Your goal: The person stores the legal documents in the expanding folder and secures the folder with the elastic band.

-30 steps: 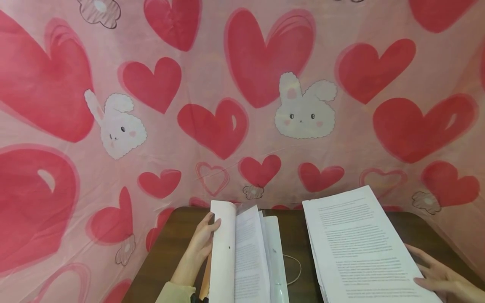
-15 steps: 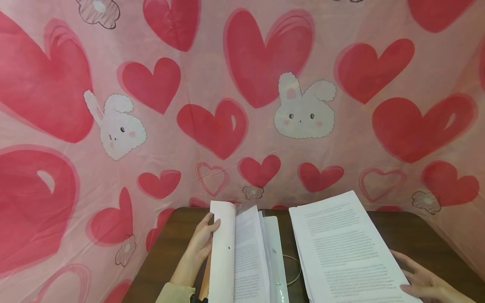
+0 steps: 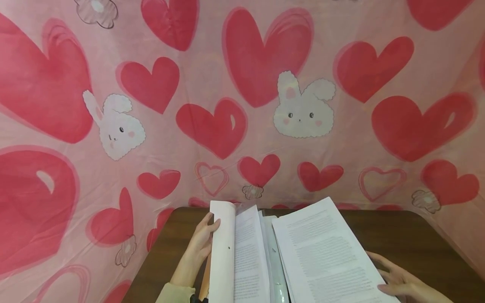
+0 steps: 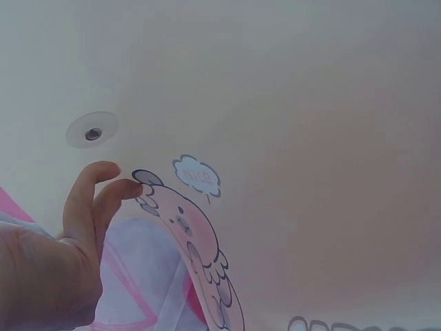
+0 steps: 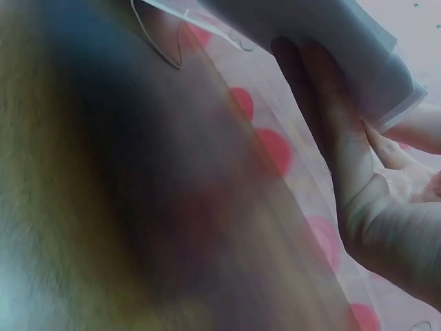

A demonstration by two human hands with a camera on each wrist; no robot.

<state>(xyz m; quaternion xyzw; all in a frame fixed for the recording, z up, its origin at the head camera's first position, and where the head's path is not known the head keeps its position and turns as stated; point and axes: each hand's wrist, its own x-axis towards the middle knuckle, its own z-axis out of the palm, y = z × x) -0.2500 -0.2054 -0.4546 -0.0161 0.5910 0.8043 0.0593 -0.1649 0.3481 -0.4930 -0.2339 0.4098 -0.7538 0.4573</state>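
Note:
My left hand (image 3: 202, 240) holds the raised white cover of a document folder (image 3: 222, 252) at its left edge. In the left wrist view the cover's outer face (image 4: 310, 158) carries a cartoon animal and a snap button (image 4: 93, 134). Printed sheets (image 3: 250, 256) and clear sleeves lie inside the folder. My right hand (image 3: 403, 280) grips a thick stack of printed paper (image 3: 322, 248) by its right edge, thumb on top. From the right wrist, fingers (image 5: 337, 103) show under the tilted stack. The stack's left edge overlaps the folder's right side in the head view.
Everything is above a dark brown wooden table (image 3: 409, 235). Behind it hangs a pink curtain (image 3: 261, 139) with hearts and rabbits. A thin cord (image 5: 155, 45) shows in the right wrist view. An orange-brown strip (image 3: 205, 282) peeks out beside the folder's left edge.
My right hand has carried the paper stack leftward and slightly down, from beside the folder to over its right side. The left hand and folder have stayed put.

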